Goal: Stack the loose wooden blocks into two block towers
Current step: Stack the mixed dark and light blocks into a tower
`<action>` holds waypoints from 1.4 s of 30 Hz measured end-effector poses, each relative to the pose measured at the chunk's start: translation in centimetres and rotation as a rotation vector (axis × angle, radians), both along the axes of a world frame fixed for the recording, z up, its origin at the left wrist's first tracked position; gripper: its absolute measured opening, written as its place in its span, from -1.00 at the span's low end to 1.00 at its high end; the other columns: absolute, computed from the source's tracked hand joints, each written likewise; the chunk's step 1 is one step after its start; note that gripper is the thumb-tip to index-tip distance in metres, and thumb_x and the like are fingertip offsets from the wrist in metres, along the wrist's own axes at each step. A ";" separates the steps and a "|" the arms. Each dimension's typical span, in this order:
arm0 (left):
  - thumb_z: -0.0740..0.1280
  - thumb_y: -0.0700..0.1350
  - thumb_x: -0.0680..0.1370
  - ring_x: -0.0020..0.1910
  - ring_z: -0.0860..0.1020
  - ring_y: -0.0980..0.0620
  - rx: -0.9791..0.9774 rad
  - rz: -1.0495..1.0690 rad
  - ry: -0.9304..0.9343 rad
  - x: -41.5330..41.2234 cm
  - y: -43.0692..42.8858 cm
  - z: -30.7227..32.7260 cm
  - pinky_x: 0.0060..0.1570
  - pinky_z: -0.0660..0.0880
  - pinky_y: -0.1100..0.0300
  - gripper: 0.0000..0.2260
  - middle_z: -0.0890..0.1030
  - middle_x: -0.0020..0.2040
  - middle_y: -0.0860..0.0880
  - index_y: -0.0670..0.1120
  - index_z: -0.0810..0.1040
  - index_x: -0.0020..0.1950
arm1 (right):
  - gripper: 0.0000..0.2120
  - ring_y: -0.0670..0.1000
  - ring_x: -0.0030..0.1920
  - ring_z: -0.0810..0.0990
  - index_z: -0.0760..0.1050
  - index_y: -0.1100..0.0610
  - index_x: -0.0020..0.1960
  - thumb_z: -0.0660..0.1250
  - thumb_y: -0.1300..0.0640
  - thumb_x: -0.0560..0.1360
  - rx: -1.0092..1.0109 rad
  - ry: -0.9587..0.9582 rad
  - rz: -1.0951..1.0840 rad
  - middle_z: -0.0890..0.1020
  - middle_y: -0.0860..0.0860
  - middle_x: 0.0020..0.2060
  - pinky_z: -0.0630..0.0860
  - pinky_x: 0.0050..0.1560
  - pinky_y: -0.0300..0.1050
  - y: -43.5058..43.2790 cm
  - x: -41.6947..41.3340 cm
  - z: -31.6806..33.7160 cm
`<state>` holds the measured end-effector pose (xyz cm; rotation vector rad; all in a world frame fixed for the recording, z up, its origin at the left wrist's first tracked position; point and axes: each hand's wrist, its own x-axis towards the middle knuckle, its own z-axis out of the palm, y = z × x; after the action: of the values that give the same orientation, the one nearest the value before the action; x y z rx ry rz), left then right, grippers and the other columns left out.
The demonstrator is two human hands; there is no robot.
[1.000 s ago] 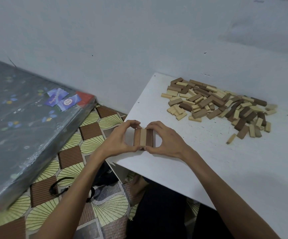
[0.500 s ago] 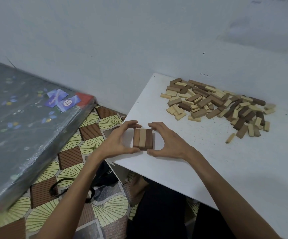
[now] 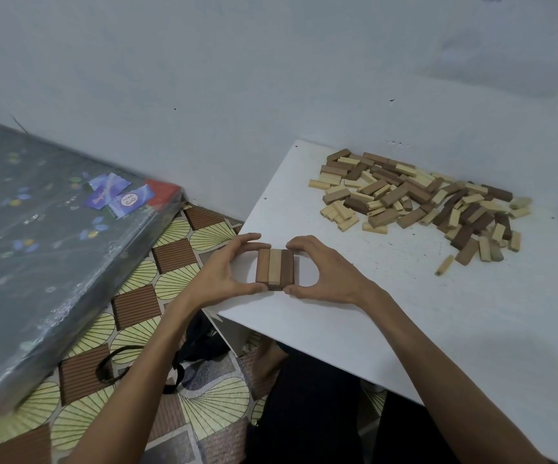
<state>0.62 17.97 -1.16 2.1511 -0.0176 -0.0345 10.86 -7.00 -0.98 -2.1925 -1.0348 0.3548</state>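
stack [image 3: 274,269]: three blocks abreast, near-left bench [image 3: 404,313] corner.
left hand [image 3: 224,272]: fingers clamped on stack ends.
right hand [image 3: 321,276]: likewise.
pile [image 3: 421,199]: well apart.
advice: squeeze evenly, square edges flush.

block stack [image 3: 274,269]: can't tell what's under the top 3 blocks
pile [image 3: 418,199]: end stamps too tiny for me to read
mattress [image 3: 36,246]: blurry, cut off left
table [image 3: 471,329]: right side runs off frame
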 end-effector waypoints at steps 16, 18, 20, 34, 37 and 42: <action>0.63 0.21 0.29 0.45 0.44 0.18 -0.017 0.018 -0.005 -0.2 -0.4 -0.1 0.50 0.32 -0.14 -0.09 0.55 0.39 0.25 0.05 0.30 0.54 | -0.24 -0.17 0.35 0.43 0.33 -0.02 0.47 0.54 -0.22 0.39 -0.013 -0.015 0.004 0.37 -0.20 0.41 0.50 0.30 -0.02 0.1 -0.1 0.2; 0.64 0.21 0.29 0.48 0.41 0.16 -0.025 0.004 -0.014 -0.2 -0.4 0.0 0.52 0.29 -0.12 -0.06 0.51 0.43 0.25 0.05 0.29 0.55 | -0.15 -0.24 0.38 0.39 0.26 -0.06 0.51 0.55 -0.27 0.36 -0.013 0.031 -0.012 0.33 -0.24 0.43 0.48 0.31 -0.06 0.1 -0.2 0.5; 0.65 0.20 0.28 0.49 0.40 0.15 -0.021 -0.008 -0.044 -0.2 -0.5 0.4 0.52 0.30 -0.07 -0.07 0.48 0.46 0.23 0.05 0.30 0.55 | -0.13 -0.26 0.38 0.38 0.22 -0.10 0.52 0.54 -0.30 0.36 -0.010 0.043 -0.019 0.31 -0.26 0.43 0.47 0.31 -0.07 -0.1 -0.4 0.7; 0.46 0.14 0.55 0.22 0.52 0.18 0.377 -0.149 -0.147 5.9 -7.8 4.9 0.26 0.45 0.13 -0.61 0.58 0.25 0.22 0.11 0.55 0.35 | -0.75 -0.12 0.00 0.57 0.59 -0.04 0.22 0.39 -0.05 0.57 -0.100 -0.237 -0.358 0.64 -0.19 0.04 0.53 0.00 -0.11 -8.5 1.5 3.4; 0.44 0.08 0.58 0.11 0.57 0.15 0.424 -0.123 -0.170 9.0 -10.0 4.7 0.19 0.50 0.11 -0.70 0.62 0.23 0.17 0.08 0.59 0.29 | -0.81 0.01 0.09 0.58 0.63 0.06 0.17 0.35 0.14 0.59 -0.142 -0.329 -0.457 0.66 -0.07 0.07 0.51 -0.05 -0.08 -9.8 3.7 3.3; 0.42 0.03 0.60 0.14 0.60 -0.06 0.473 -0.006 -0.097 15.4 -11.9 4.2 0.14 0.54 -0.02 -0.75 0.64 0.21 -0.01 0.01 0.64 0.25 | -0.68 0.21 0.21 0.50 0.59 0.18 0.23 0.26 0.37 0.53 -0.349 -0.462 -0.486 0.60 0.12 0.20 0.46 -0.10 0.01 -10.9 8.4 3.1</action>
<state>16.05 6.05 3.05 2.6244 -0.0792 0.0690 19.31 -17.91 2.08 -2.8299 -0.6526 -0.2224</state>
